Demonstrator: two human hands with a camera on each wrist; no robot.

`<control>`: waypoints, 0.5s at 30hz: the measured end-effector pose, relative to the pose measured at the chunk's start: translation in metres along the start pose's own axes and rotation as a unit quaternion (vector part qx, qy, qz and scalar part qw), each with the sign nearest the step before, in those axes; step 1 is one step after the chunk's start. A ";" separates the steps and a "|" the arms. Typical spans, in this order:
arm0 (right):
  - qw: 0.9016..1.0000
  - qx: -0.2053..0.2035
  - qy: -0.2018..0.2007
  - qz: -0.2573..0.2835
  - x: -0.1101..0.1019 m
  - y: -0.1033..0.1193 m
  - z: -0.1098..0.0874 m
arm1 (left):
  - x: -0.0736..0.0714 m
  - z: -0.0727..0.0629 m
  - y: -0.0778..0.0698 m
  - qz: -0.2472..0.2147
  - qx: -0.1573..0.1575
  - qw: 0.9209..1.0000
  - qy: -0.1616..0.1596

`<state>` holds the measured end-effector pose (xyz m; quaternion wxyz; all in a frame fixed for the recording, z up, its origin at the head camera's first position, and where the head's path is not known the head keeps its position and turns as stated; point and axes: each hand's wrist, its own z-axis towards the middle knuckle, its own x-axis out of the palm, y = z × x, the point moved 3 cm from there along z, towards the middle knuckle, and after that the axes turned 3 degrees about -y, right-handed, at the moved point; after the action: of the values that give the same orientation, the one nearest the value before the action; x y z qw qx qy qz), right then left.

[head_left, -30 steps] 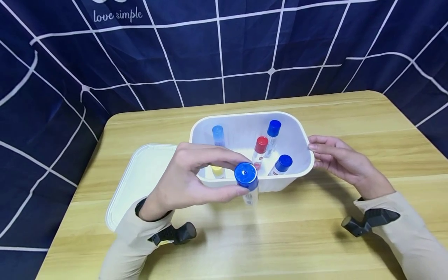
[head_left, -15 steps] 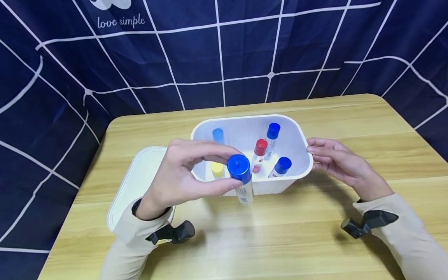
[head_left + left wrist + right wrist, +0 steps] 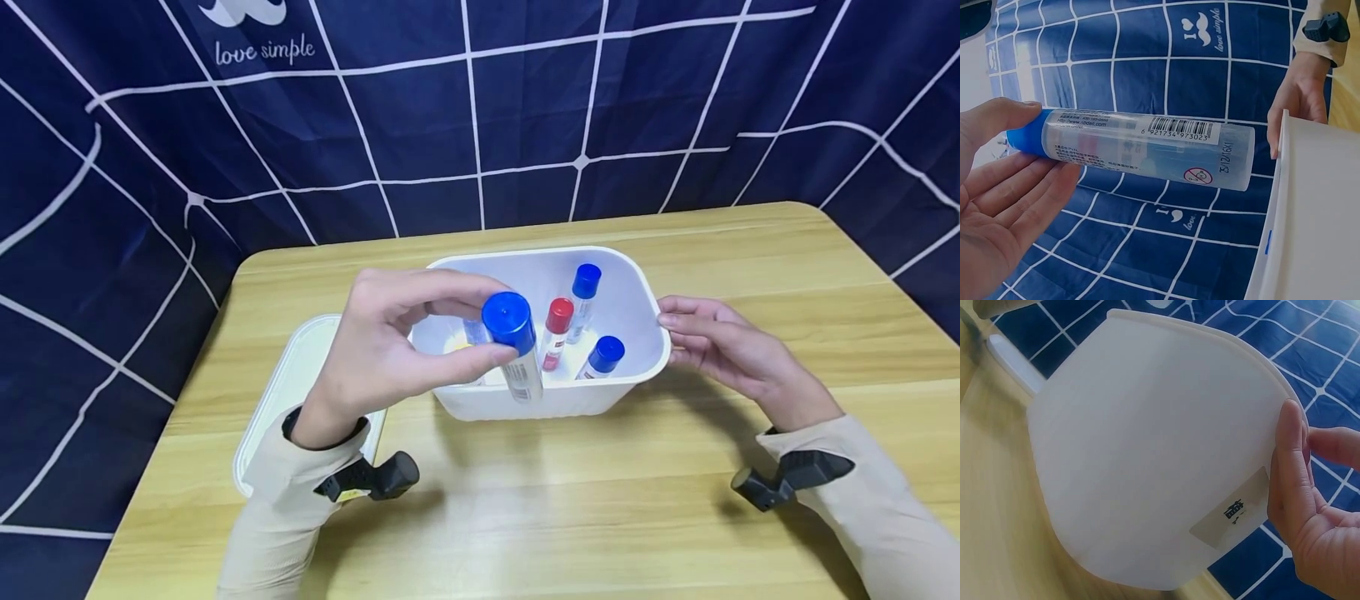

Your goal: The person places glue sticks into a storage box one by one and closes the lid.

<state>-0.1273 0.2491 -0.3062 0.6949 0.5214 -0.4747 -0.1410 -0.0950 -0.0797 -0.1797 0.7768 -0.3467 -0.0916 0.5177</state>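
My left hand [image 3: 408, 342] pinches a clear glue bottle [image 3: 522, 375] by its blue cap, thumb on one side and fingers on the other. Tilted a little, the bottle is held up over the front rim of a white plastic bin [image 3: 487, 405]; its barcode and printed text show in the left wrist view. Inside the bin stand a red-capped bottle [image 3: 557, 333] and two blue-capped bottles [image 3: 586, 287], with another bottle [image 3: 476, 332] partly hidden behind my left hand. My right hand [image 3: 723, 346] rests its fairly straight fingers against the bin's right outer wall.
A white lid [image 3: 296, 358] lies on the wooden table [image 3: 570, 517] left of the bin, partly under my left forearm. Behind the table hangs a dark blue curtain [image 3: 525, 108] with white grid lines. Black wrist cameras [image 3: 367, 479] sit on both sleeves.
My left hand has risen and shifted slightly left with the glue bottle, now covering the bottles at the bin's left end. The right hand stays at the bin's right wall.
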 end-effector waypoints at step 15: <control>0.998 -0.006 0.023 0.063 0.000 0.000 0.000 | -0.002 -0.001 0.007 0.040 -0.032 0.999 -0.016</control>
<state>-0.1274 0.2494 -0.3067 0.7161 0.4894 -0.4900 -0.0878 -0.1006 -0.0797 -0.1842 0.7425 -0.3669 -0.1065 0.5503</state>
